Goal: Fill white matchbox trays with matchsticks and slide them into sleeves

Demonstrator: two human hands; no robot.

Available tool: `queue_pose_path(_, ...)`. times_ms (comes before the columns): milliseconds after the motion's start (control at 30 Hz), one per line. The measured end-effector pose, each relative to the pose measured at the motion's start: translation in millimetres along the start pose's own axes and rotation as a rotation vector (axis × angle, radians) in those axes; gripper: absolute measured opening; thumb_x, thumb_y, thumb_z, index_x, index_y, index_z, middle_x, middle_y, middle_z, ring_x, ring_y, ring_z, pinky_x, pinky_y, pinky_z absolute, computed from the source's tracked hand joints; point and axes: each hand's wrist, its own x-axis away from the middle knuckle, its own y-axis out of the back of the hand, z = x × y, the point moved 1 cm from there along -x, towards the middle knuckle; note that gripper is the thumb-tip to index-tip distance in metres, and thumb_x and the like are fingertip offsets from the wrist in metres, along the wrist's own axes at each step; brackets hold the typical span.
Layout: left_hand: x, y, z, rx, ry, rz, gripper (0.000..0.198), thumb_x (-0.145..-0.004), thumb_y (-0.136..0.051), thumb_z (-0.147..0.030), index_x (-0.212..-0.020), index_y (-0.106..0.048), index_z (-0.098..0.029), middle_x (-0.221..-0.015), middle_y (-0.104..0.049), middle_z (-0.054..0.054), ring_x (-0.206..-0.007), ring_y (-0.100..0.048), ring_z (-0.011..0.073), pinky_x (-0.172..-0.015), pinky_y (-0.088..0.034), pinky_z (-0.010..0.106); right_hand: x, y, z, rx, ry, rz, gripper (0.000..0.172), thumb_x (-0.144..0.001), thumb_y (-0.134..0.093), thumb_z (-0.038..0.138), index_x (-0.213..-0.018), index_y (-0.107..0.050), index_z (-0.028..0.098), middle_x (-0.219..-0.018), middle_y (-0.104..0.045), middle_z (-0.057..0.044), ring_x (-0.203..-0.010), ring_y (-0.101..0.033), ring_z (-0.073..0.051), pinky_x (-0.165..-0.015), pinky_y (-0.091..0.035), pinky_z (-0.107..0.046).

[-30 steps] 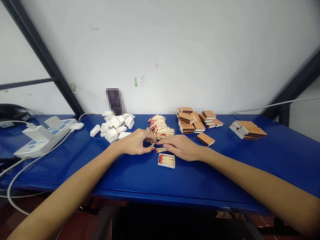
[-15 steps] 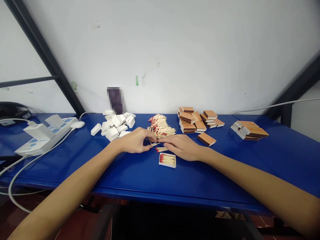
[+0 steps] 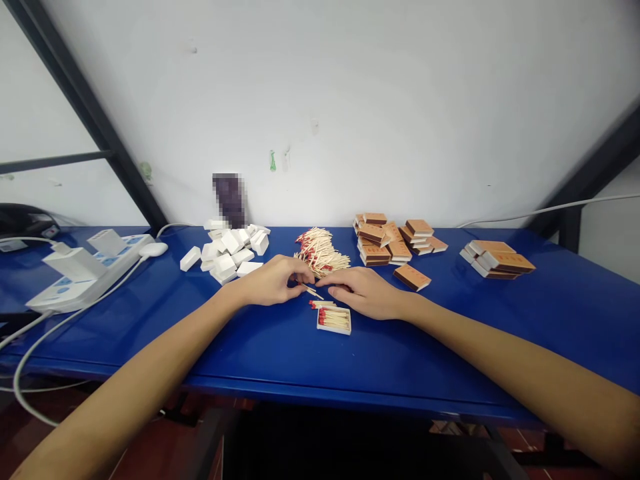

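Between the thumb and fingers of my left hand [image 3: 277,280] are a few matches [image 3: 313,292], their pale sticks pointing down to the right. My right hand [image 3: 367,292] rests palm down just right of them, index finger stretched toward the matches and thumb apart, with nothing visible in it. A white matchbox tray [image 3: 334,329] lies below my right fingertips, partly filled with red-headed matches. A small bunch of loose matches [image 3: 323,304] lies against its far edge. Behind both hands spreads a large heap of matches [image 3: 323,252].
White empty-looking box trays [image 3: 231,243] are piled at the back left. Brown matchboxes [image 3: 375,233] are heaped right of the matches, with another stack of matchboxes [image 3: 500,260] farther right. A power strip [image 3: 80,283] with cables sits at the left of the blue table [image 3: 280,347].
The matches in my left hand have swung to slope down to the right. My right index fingertip has drawn slightly away from my left hand. The small loose bunch now lies closer to the tray.
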Motion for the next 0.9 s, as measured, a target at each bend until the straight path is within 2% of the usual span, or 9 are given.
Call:
queue_pose_path(100, -1, -0.9, -1, 0.022, 0.011, 0.005, 0.018, -0.083, -0.058, -0.012, -0.097, -0.068, -0.016, -0.09, -0.07, 0.004, -0.075, -0.062, 0.0124, -0.069, -0.05, 0.025, -1, 4, -2, -0.099, -0.044, 0.03, 0.03, -0.092, -0.052, 0.027, -0.115, -0.069, 0.021, -0.079, -0.069, -0.001, -0.068, -0.059, -0.015, -0.064, -0.041, -0.027)
queue_pose_path(200, -3, -4.7, -3, 0.046, 0.042, 0.002, 0.017, -0.082, -0.058, -0.011, -0.095, -0.068, -0.015, -0.086, -0.07, 0.003, -0.073, -0.061, 0.0117, -0.067, -0.05, 0.024, -1, 9, -4, -0.234, -0.081, 0.076, 0.026, -0.089, -0.057, 0.032, -0.108, -0.07, 0.019, -0.066, -0.057, 0.003, -0.057, -0.048, -0.012, -0.056, -0.035, -0.024)
queue_pose_path(367, -7, -15.8, -10, 0.117, 0.032, -0.049, 0.013, -0.082, -0.061, -0.015, -0.094, -0.066, -0.015, -0.085, -0.069, 0.003, -0.073, -0.062, 0.0113, -0.069, -0.051, 0.024, 0, 12, -5, -0.321, -0.107, 0.086, 0.025, -0.084, -0.065, 0.039, -0.097, -0.067, 0.017, -0.062, -0.047, 0.006, -0.055, -0.042, -0.01, -0.053, -0.033, -0.023)
queue_pose_path(467, -8, -12.9, -12, 0.135, 0.007, -0.124, 0.011, -0.085, -0.058, -0.017, -0.092, -0.066, -0.016, -0.087, -0.068, 0.003, -0.075, -0.062, 0.0111, -0.072, -0.051, 0.024, 0, 12, -5, -0.338, -0.111, 0.042, 0.021, -0.084, -0.065, 0.037, -0.092, -0.063, 0.018, -0.063, -0.046, 0.006, -0.057, -0.042, -0.01, -0.054, -0.034, -0.023)
queue_pose_path(533, -5, -4.0, -7, 0.052, 0.026, -0.234, 0.011, -0.086, -0.054, -0.018, -0.088, -0.065, -0.016, -0.085, -0.067, 0.003, -0.074, -0.06, 0.0115, -0.071, -0.049, 0.025, 0, 12, -5, -0.337, -0.104, 0.029, 0.019, -0.085, -0.063, 0.034, -0.094, -0.064, 0.018, -0.064, -0.046, 0.006, -0.057, -0.042, -0.01, -0.054, -0.034, -0.023)
queue_pose_path(600, -1, 7.2, 1, -0.138, 0.08, -0.315, 0.01, -0.084, -0.054, -0.019, -0.086, -0.064, -0.016, -0.08, -0.065, 0.003, -0.071, -0.057, 0.0125, -0.068, -0.045, 0.026, 1, 11, -5, -0.326, -0.096, 0.041, 0.023, -0.085, -0.063, 0.033, -0.102, -0.066, 0.018, -0.064, -0.045, 0.006, -0.056, -0.042, -0.01, -0.055, -0.033, -0.023)
queue_pose_path(700, 5, 19.3, 16, -0.347, 0.238, -0.261, 0.013, -0.083, -0.056, -0.026, -0.088, -0.063, -0.016, -0.075, -0.063, 0.002, -0.066, -0.054, 0.0139, -0.063, -0.039, 0.028, 1, 12, -5, -0.298, -0.097, 0.078, 0.033, -0.086, -0.062, 0.037, -0.113, -0.068, 0.018, -0.064, -0.045, 0.005, -0.055, -0.041, -0.01, -0.054, -0.032, -0.023)
queue_pose_path(767, 7, 21.3, 21, -0.401, 0.304, -0.167, 0.019, -0.084, -0.056, -0.034, -0.086, -0.063, -0.016, -0.074, -0.063, 0.002, -0.065, -0.054, 0.0146, -0.061, -0.036, 0.028, 0, 13, -4, -0.279, -0.106, 0.102, 0.035, -0.086, -0.063, 0.041, -0.112, -0.07, 0.018, -0.064, -0.045, 0.005, -0.055, -0.04, -0.01, -0.054, -0.031, -0.024)
queue_pose_path(900, 6, 16.3, 20, -0.414, 0.328, -0.014, 0.024, -0.085, -0.055, -0.04, -0.082, -0.063, -0.017, -0.076, -0.063, 0.003, -0.068, -0.054, 0.0158, -0.061, -0.033, 0.027, 0, 13, -2, -0.264, -0.13, 0.116, 0.037, -0.084, -0.066, 0.046, -0.105, -0.073, 0.017, -0.063, -0.046, 0.004, -0.055, -0.039, -0.01, -0.053, -0.028, -0.024)
